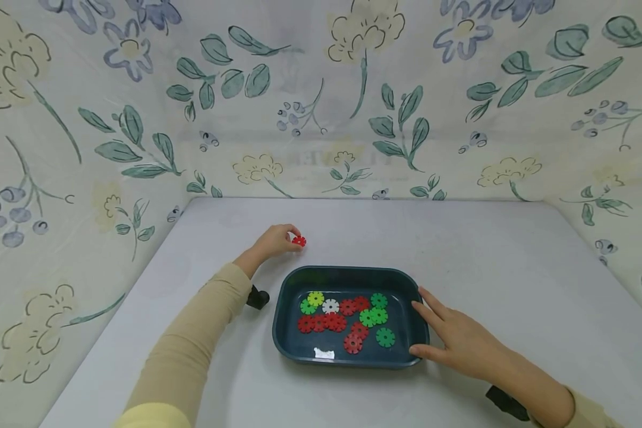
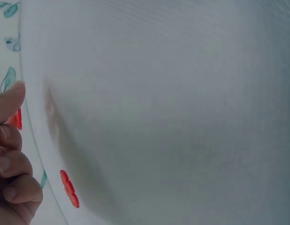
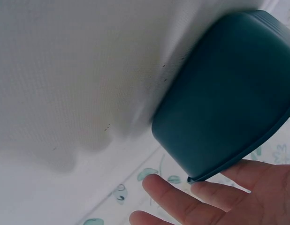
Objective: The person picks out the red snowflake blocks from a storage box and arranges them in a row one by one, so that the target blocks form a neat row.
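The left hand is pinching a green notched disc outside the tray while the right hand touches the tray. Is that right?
Not quite: the disc's colour is wrong. The head view shows the left hand pinching a red notched disc outside the tray while the right hand touches the tray.

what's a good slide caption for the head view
Left hand pinches a red disc beyond a dark tray of colored discs; right hand touches its right end.
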`<move>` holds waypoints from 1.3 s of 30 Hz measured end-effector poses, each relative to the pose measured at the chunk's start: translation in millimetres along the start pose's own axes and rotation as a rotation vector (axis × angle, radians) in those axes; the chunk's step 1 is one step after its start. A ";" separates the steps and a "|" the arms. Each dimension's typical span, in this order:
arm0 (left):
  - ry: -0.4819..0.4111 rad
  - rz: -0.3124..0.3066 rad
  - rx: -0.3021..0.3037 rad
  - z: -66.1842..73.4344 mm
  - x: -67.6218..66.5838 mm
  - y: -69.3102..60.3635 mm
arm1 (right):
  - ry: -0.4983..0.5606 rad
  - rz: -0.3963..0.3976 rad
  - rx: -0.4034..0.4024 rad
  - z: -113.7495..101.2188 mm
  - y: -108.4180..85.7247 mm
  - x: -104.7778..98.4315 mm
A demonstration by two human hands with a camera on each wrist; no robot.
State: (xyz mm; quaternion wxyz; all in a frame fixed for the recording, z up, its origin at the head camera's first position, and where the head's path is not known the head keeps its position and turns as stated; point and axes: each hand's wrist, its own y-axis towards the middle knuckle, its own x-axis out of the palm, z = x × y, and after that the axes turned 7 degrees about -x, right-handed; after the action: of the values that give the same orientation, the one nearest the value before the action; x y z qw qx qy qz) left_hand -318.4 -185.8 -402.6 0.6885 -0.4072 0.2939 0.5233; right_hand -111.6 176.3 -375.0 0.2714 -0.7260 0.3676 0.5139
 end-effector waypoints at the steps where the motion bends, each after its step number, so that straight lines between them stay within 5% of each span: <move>1: -0.002 -0.004 -0.002 -1.2 1.5 0.1 | 0.000 0.000 -0.001 -0.2 -0.1 0.0; 13: -0.026 -0.014 -0.075 -14.0 6.8 -3.3 | -0.007 0.000 -0.010 -0.8 0.0 -0.8; 39: 0.035 0.068 -0.081 -22.4 3.9 -7.3 | -0.012 0.005 -0.016 0.5 0.6 0.4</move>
State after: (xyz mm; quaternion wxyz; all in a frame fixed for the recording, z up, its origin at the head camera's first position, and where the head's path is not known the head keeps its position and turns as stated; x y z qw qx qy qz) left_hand -309.9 -204.2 -415.1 0.6480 -0.4336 0.2981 0.5507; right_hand -112.2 176.2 -375.5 0.2666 -0.7242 0.3636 0.5217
